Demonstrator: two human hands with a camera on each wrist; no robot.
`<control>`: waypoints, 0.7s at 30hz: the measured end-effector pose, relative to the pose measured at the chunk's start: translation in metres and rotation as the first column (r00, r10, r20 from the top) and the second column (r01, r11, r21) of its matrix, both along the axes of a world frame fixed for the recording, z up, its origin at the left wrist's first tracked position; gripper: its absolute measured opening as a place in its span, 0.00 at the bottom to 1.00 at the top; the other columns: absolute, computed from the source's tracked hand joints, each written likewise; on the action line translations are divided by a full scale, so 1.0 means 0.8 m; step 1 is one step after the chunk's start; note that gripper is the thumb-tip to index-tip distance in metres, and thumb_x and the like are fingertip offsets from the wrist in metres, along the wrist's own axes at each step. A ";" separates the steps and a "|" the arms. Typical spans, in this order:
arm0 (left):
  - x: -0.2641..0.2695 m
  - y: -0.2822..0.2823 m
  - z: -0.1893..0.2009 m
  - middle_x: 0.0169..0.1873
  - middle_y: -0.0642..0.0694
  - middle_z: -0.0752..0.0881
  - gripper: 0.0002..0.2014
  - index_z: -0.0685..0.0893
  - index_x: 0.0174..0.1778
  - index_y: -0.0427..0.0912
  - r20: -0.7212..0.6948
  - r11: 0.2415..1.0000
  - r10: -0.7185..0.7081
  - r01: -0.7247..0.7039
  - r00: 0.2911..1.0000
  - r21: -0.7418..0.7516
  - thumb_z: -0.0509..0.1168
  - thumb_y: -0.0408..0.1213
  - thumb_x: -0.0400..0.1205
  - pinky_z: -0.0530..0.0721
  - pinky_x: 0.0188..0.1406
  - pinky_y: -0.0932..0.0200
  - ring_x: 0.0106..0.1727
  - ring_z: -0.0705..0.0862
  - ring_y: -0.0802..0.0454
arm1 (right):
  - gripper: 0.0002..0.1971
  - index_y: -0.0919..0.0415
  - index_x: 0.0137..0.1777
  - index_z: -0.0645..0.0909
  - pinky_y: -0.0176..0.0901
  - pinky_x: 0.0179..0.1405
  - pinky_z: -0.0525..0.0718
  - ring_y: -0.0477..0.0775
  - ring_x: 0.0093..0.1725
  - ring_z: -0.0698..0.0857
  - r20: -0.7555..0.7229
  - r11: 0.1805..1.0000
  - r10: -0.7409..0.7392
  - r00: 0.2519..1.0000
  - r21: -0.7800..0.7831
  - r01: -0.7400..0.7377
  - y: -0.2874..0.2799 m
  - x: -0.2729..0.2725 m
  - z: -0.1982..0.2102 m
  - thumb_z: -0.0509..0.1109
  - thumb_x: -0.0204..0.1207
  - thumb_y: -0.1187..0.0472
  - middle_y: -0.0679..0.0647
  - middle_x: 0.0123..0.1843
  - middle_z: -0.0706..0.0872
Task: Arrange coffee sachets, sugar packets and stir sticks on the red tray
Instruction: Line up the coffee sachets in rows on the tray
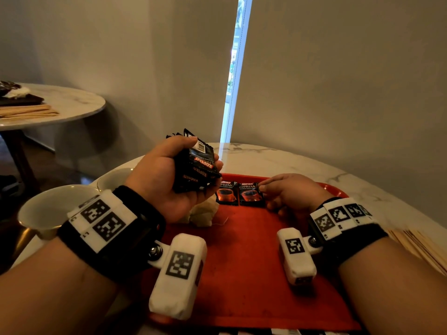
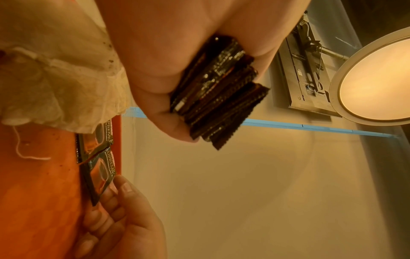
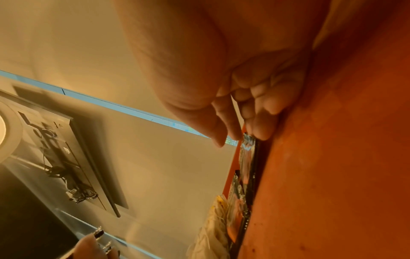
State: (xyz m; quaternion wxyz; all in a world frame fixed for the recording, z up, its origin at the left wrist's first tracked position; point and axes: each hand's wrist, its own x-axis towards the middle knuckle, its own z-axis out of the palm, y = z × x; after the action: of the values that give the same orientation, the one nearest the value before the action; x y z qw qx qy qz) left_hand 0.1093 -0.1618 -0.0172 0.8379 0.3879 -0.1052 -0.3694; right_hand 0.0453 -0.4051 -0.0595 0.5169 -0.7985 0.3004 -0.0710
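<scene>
My left hand (image 1: 205, 152) is raised over the tray's far left corner and grips a stack of several black coffee sachets (image 1: 196, 172); the left wrist view shows the stack (image 2: 219, 98) fanned in the palm. Two sachets lie side by side face up at the far edge of the red tray (image 1: 242, 262). My right hand (image 1: 261, 187) pinches the right edge of the right-hand sachet (image 1: 250, 194), thumb on top and fingers under it (image 2: 102, 171). The left-hand sachet (image 1: 226, 194) lies untouched beside it.
A crumpled white tissue (image 1: 202, 212) sits on the tray under my left hand. Two white cups (image 1: 48, 209) stand left of the tray. Wooden stir sticks (image 1: 420, 245) lie on the marble table to the right. A second round table (image 1: 72, 102) stands at back left.
</scene>
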 end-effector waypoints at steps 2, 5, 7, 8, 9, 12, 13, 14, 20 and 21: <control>0.000 0.000 -0.001 0.51 0.37 0.86 0.25 0.78 0.72 0.31 0.000 1.000 -0.004 0.004 1.000 0.005 0.62 0.45 0.83 0.89 0.36 0.54 0.41 0.89 0.47 | 0.05 0.59 0.54 0.88 0.42 0.23 0.79 0.55 0.33 0.87 0.013 1.000 -0.002 1.000 0.006 0.002 0.000 0.000 -0.001 0.73 0.80 0.62 0.63 0.51 0.91; 0.001 0.000 -0.001 0.51 0.37 0.86 0.26 0.78 0.72 0.31 0.004 1.000 -0.008 0.008 1.000 0.009 0.62 0.45 0.82 0.89 0.36 0.54 0.42 0.89 0.47 | 0.05 0.59 0.53 0.88 0.41 0.22 0.78 0.55 0.33 0.87 0.030 1.000 -0.005 1.000 0.016 0.005 0.001 0.000 -0.002 0.73 0.81 0.62 0.63 0.51 0.91; 0.001 0.000 -0.002 0.51 0.37 0.86 0.25 0.78 0.71 0.32 0.004 1.000 -0.004 0.004 1.000 0.005 0.62 0.45 0.82 0.89 0.36 0.54 0.41 0.89 0.46 | 0.05 0.60 0.53 0.87 0.41 0.23 0.79 0.55 0.34 0.87 0.037 1.000 -0.008 0.999 0.021 0.007 0.001 0.000 -0.002 0.73 0.81 0.61 0.62 0.51 0.91; 0.001 0.000 -0.002 0.51 0.37 0.87 0.25 0.79 0.71 0.32 0.004 1.000 -0.004 0.004 1.000 0.004 0.62 0.45 0.82 0.89 0.37 0.54 0.41 0.89 0.47 | 0.06 0.61 0.54 0.87 0.41 0.23 0.79 0.55 0.34 0.87 0.038 1.000 -0.012 0.999 0.024 0.011 0.001 0.000 -0.002 0.73 0.81 0.61 0.62 0.51 0.91; 0.001 0.000 -0.002 0.51 0.37 0.87 0.25 0.79 0.71 0.32 0.005 1.000 -0.004 0.004 1.000 0.004 0.62 0.45 0.82 0.89 0.37 0.54 0.42 0.89 0.47 | 0.07 0.62 0.54 0.87 0.41 0.23 0.79 0.55 0.34 0.87 0.041 0.999 -0.017 0.999 0.028 0.016 0.002 0.000 -0.002 0.73 0.81 0.60 0.62 0.51 0.91; 0.001 0.000 -0.002 0.52 0.37 0.86 0.25 0.78 0.72 0.32 0.007 1.000 -0.004 0.004 1.000 0.001 0.62 0.44 0.82 0.89 0.38 0.54 0.42 0.89 0.46 | 0.08 0.64 0.54 0.86 0.40 0.22 0.78 0.55 0.33 0.87 0.054 0.999 -0.029 0.998 0.048 0.026 0.003 0.002 -0.002 0.73 0.81 0.59 0.62 0.52 0.92; 0.001 0.000 -0.002 0.52 0.37 0.86 0.25 0.78 0.72 0.32 0.009 1.000 -0.004 0.004 1.000 0.002 0.62 0.44 0.82 0.89 0.37 0.54 0.42 0.89 0.47 | 0.09 0.64 0.54 0.85 0.40 0.23 0.79 0.54 0.33 0.88 0.053 0.998 -0.031 0.998 0.053 0.029 0.003 0.003 -0.002 0.73 0.81 0.59 0.62 0.52 0.92; 0.001 -0.001 -0.002 0.52 0.37 0.86 0.25 0.78 0.72 0.32 0.009 1.000 -0.004 0.004 1.000 0.002 0.62 0.44 0.82 0.89 0.37 0.54 0.42 0.89 0.47 | 0.09 0.64 0.54 0.85 0.41 0.23 0.79 0.54 0.33 0.88 0.052 0.998 -0.034 0.998 0.055 0.031 0.003 0.003 -0.002 0.73 0.81 0.59 0.62 0.51 0.92; 0.001 -0.001 -0.004 0.51 0.37 0.87 0.24 0.80 0.69 0.31 0.005 1.000 -0.006 0.005 1.000 0.014 0.62 0.44 0.82 0.90 0.38 0.53 0.42 0.90 0.46 | 0.08 0.64 0.53 0.85 0.41 0.23 0.79 0.56 0.34 0.87 0.090 0.996 -0.046 0.995 0.077 0.039 0.004 0.002 -0.003 0.73 0.80 0.60 0.64 0.51 0.92; 0.001 -0.001 -0.004 0.51 0.37 0.88 0.23 0.80 0.69 0.31 0.005 1.000 -0.005 0.005 1.000 0.017 0.62 0.44 0.82 0.90 0.38 0.52 0.43 0.90 0.45 | 0.07 0.64 0.53 0.85 0.42 0.24 0.79 0.56 0.34 0.87 0.097 0.996 -0.048 0.994 0.080 0.040 0.005 0.002 0.000 0.73 0.80 0.60 0.63 0.51 0.92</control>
State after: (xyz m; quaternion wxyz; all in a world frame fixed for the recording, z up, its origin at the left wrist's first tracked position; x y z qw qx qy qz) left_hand 0.1104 -0.1629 -0.0204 0.8333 0.3957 -0.1054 -0.3713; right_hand 0.0468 -0.4015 -0.0597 0.5601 -0.7665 0.2946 -0.1098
